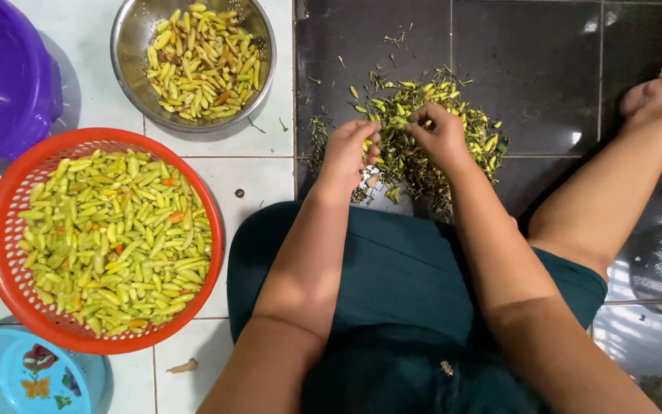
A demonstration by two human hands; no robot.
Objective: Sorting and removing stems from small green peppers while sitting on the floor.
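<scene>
Both hands over chilli pile (423,130), upper centre: left hand (350,153) and right hand (442,134) each pinching small pieces, fingertips nearly meeting.

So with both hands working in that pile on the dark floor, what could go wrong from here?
The left hand and right hand pick in the pile of stems and chillies, which lies loose on the dark tiles: bits may scatter further. Good chillies could get lost among the stems. The red basket looks heaped, so more could spill.
</scene>
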